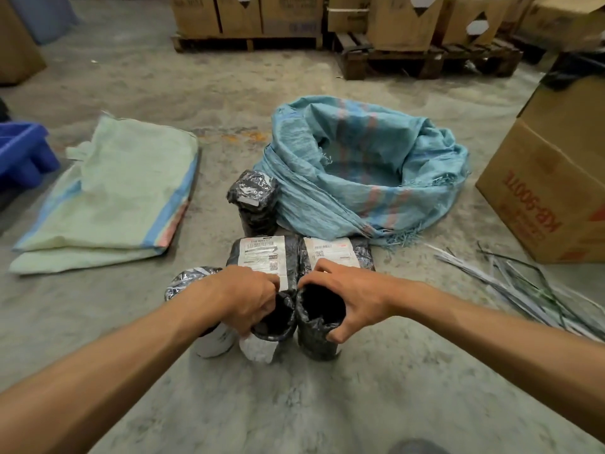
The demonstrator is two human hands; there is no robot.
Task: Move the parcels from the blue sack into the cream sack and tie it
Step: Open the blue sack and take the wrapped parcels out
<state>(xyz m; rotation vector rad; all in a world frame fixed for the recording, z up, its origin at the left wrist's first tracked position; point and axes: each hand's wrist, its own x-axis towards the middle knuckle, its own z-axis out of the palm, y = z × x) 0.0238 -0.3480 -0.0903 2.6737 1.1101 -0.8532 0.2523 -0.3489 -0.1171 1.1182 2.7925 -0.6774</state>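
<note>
On concrete floor [376, 388], positions taken from blue sack [363, 172]: sack slumped open, mouth upward, interior showing no parcels. Touching its near-left edge, one black-wrapped parcel [255, 204] standing upright. Nearer than the sack, two labelled black parcels side by side and touching: left labelled parcel [262, 260] clasped at its near end by left hand [242, 299], fingers closed on the wrap; right labelled parcel [334, 257] clasped likewise by right hand [350, 296], thumb and fingers closed around its near end. Partly hidden under the left forearm, a fourth parcel [186, 283]. Well left of the sack, cream sack [111, 198] lying flat and folded. Near-right of the sack, loose plastic straps [510, 280]; right of it, cardboard box [553, 185].
</note>
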